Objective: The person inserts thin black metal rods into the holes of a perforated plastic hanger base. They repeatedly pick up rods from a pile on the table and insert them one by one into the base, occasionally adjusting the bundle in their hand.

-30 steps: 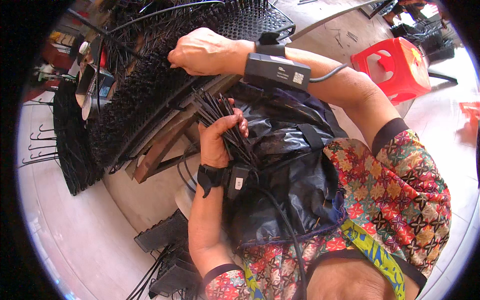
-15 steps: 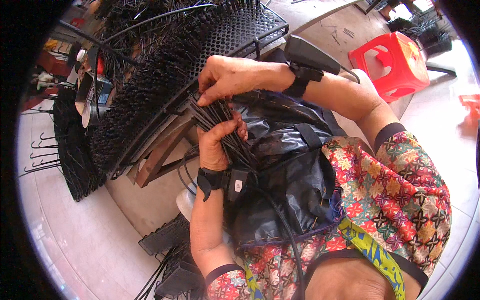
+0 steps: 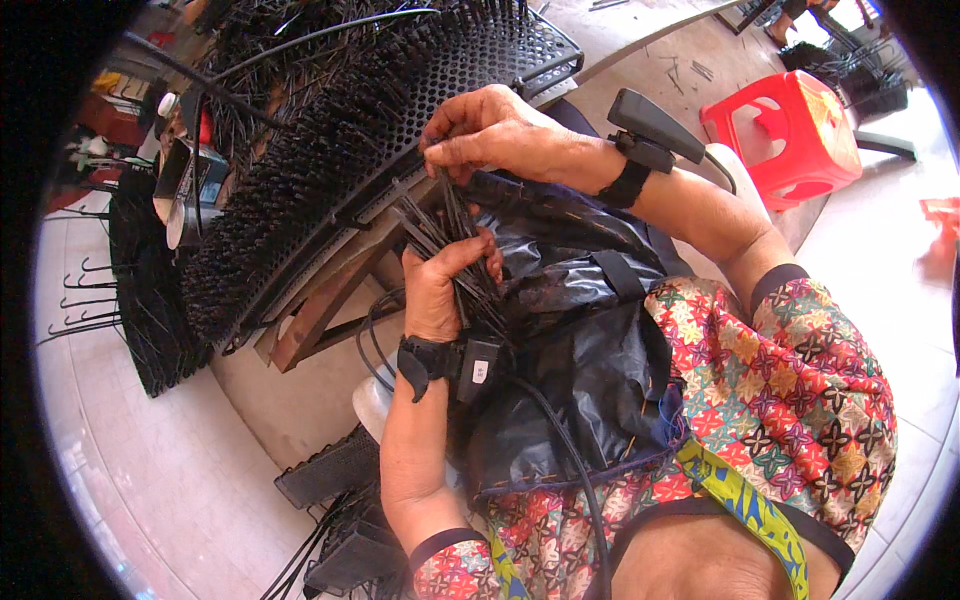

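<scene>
My left hand is wrapped round a bundle of thin black strips, whose upper ends fan out past my thumb. Just above it, my right hand pinches the tips of a few strips that stand up from the bundle. Its fingers partly hide those tips. Beyond both hands is a slanted black perforated board, with rows of upright black strips standing in its holes on the left. A shiny black apron covers my lap below the bundle. Each of my wrists carries a strapped black device.
A brown wooden frame supports the board. Loose black strips are heaped behind it. A red plastic stool stands at the right. Black perforated blocks lie on the floor at lower left, and black hooked rods at far left.
My right hand has lifted slightly up and to the right, drawing some strips upright and apart from the bundle. My left hand keeps its grip almost in place.
</scene>
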A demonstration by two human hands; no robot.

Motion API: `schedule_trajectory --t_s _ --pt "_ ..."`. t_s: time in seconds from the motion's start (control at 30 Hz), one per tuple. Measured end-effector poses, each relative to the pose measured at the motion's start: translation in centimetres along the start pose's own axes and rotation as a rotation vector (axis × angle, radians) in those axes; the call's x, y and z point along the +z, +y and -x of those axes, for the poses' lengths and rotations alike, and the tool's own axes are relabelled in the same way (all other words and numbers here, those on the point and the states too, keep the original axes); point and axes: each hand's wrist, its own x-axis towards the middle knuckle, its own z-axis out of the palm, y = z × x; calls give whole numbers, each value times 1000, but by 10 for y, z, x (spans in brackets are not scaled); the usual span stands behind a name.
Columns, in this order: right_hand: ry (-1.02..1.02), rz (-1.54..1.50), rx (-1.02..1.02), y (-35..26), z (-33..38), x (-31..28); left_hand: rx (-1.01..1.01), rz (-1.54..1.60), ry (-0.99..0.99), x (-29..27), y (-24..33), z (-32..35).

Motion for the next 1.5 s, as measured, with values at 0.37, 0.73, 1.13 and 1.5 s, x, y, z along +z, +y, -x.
schedule_trajectory --t_s 0.37,0.73,1.13,1.5 --pt "57 116 -31 -21 7 -3 28 -53 -9 0 1 -1" --pt "262 253 -551 -20 -41 -18 -1 85 -11 -8 -2 -3" --pt "259 747 -757 -18 -46 -14 15 77 -3 -11 -3 -3" --pt "229 925 -789 -25 -44 -17 -4 141 -22 -14 -3 -5"
